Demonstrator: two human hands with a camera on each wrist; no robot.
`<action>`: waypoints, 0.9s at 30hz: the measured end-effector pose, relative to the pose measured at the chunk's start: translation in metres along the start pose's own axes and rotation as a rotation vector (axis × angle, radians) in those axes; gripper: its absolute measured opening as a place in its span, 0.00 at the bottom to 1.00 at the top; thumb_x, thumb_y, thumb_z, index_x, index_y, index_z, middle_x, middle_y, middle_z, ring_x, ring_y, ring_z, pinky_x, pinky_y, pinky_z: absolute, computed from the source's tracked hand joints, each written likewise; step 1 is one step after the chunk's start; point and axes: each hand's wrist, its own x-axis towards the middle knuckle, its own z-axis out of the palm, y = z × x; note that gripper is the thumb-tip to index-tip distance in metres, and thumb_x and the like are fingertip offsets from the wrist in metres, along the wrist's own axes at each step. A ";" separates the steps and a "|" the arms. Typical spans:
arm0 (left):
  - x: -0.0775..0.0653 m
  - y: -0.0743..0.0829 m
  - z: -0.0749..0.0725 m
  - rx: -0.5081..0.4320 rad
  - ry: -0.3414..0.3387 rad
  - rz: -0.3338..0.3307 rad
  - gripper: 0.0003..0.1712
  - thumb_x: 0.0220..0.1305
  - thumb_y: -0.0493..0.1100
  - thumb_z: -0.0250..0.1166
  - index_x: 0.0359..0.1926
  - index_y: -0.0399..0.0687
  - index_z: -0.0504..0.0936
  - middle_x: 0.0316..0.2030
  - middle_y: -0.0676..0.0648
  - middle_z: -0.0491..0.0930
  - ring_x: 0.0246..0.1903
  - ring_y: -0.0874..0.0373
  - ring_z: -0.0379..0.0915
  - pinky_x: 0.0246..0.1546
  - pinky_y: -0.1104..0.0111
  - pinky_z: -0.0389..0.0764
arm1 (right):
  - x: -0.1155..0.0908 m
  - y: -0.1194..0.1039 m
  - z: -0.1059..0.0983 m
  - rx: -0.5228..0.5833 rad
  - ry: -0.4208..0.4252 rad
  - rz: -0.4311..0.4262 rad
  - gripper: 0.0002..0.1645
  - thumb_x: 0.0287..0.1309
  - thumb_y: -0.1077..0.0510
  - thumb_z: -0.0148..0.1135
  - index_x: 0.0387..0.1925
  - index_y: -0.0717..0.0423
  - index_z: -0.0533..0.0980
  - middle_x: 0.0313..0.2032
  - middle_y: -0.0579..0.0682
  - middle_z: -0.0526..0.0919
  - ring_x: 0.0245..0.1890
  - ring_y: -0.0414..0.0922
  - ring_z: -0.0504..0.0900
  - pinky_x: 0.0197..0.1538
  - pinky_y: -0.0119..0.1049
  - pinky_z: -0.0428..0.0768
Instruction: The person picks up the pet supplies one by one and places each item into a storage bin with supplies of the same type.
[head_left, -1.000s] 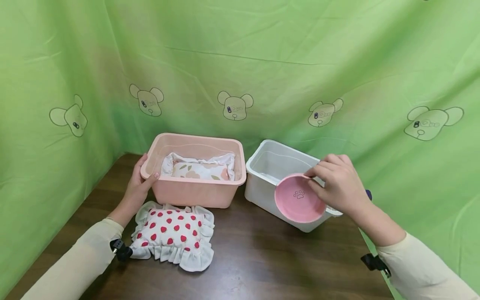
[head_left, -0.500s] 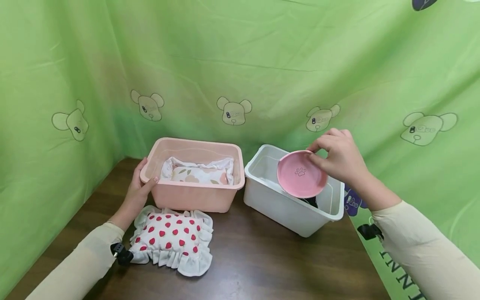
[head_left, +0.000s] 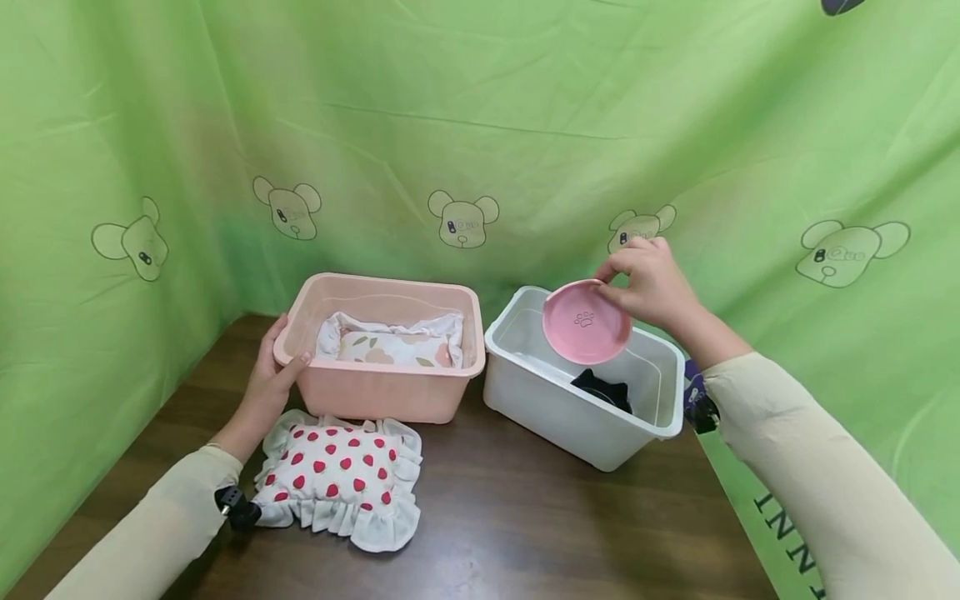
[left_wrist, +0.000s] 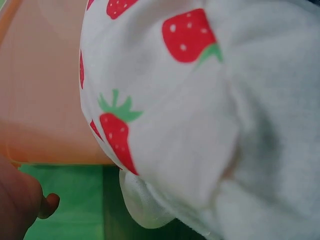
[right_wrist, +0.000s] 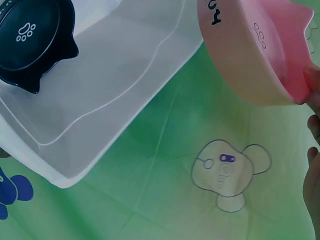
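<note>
Over the white bin, my right hand pinches the rim of a pink pet bowl. The bowl is tilted, so its paw-print inside faces the head camera; the right wrist view shows a pointed ear on its rim. Below it, inside the bin, lies a black pet bowl with a paw print and ears. My left hand holds the left end of a pink bin, thumb on the front corner of the rim. A floral cloth item with a white border lies in that bin.
A ruffled strawberry-print cushion lies in front of the pink bin, close to my left forearm, and fills most of the left wrist view. Both bins stand on a dark wooden table against a green printed curtain.
My right hand has lifted the pink bowl from the white bin's front side to above its opening, a little leftward. The black bowl has come into sight. My left hand keeps its hold.
</note>
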 end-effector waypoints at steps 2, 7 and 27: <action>0.001 0.000 0.000 -0.006 -0.002 -0.001 0.45 0.78 0.41 0.56 0.83 0.56 0.38 0.82 0.43 0.41 0.78 0.41 0.43 0.61 0.87 0.62 | 0.003 0.005 0.004 0.007 -0.018 -0.002 0.11 0.42 0.64 0.82 0.28 0.50 0.87 0.26 0.43 0.86 0.36 0.42 0.69 0.50 0.50 0.58; 0.002 -0.001 0.001 -0.013 0.004 0.011 0.45 0.78 0.41 0.56 0.83 0.57 0.38 0.82 0.44 0.40 0.78 0.42 0.42 0.61 0.87 0.62 | 0.010 0.019 0.015 0.029 -0.063 0.015 0.11 0.42 0.64 0.82 0.27 0.49 0.87 0.28 0.44 0.86 0.37 0.43 0.70 0.54 0.52 0.58; 0.001 0.006 0.013 -0.048 0.048 -0.011 0.43 0.78 0.40 0.54 0.83 0.57 0.40 0.82 0.47 0.41 0.78 0.44 0.42 0.67 0.82 0.59 | 0.009 0.063 0.074 0.151 -0.207 0.270 0.07 0.48 0.62 0.79 0.32 0.55 0.87 0.34 0.52 0.86 0.45 0.50 0.72 0.61 0.58 0.53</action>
